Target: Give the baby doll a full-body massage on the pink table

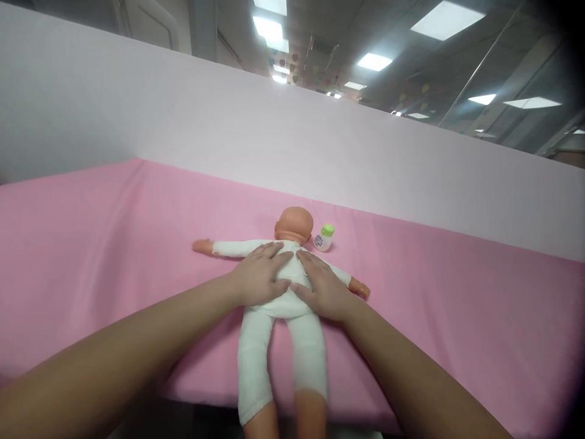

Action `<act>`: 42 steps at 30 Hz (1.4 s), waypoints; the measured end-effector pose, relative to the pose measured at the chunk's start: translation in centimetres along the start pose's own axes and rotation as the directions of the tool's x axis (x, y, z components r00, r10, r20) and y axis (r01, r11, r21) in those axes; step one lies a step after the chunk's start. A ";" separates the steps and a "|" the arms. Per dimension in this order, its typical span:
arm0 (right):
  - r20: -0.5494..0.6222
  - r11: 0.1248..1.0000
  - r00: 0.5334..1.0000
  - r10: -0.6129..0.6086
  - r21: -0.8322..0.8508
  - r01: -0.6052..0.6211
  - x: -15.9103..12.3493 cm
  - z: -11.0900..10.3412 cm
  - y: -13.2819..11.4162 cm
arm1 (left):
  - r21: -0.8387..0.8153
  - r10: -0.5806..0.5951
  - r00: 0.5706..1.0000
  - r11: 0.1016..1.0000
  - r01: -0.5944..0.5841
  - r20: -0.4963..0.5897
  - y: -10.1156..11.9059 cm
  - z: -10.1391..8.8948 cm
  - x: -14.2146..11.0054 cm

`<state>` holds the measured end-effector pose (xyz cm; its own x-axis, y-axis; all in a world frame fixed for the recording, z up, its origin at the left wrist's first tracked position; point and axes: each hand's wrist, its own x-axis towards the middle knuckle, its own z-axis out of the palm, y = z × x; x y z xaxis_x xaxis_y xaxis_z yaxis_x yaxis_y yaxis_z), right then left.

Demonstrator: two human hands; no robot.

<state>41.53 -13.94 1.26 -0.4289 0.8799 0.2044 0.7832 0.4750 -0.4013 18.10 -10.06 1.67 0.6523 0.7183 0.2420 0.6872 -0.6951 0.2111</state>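
Note:
A baby doll [289, 305] with a white cloth body lies face down on a pink sheet, its head away from me and its arms stretched out sideways. My left hand [261, 274] rests flat on the left side of the doll's back, fingers spread. On the right side of the back lies my right hand [323, 285], also flat with its fingers apart. The two thumbs come close together near the middle of the back. Beside the doll's head, to the right, stands a small white bottle [324, 239] with a green cap.
The pink sheet [457, 292] covers the padded surface, whose front edge runs below the doll; the doll's lower legs reach over that edge. A pale wall [256, 134] rises behind. Beyond it, ceiling lights [448, 19] show.

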 end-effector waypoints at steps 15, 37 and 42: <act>-0.041 0.985 0.999 0.010 0.171 -0.003 0.4 -0.9 -0.2 | -0.143 -0.130 0.991 0.981 0.134 0.035 -0.5 -1.2 0.4; -0.207 0.929 0.963 0.172 0.360 -0.089 2.2 1.2 0.3 | -0.521 -0.401 0.912 0.762 0.384 0.085 -1.2 -4.5 -0.7; -0.146 0.864 0.981 0.131 0.501 -0.040 1.8 1.5 0.7 | -0.752 -0.128 0.991 0.651 0.103 0.025 1.4 -6.7 -1.7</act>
<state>40.64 -12.06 0.01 -0.2528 0.9266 0.2783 0.4686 0.3689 -0.8027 15.80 -12.51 7.92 0.5667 0.8019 0.1891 0.2744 -0.4001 0.8744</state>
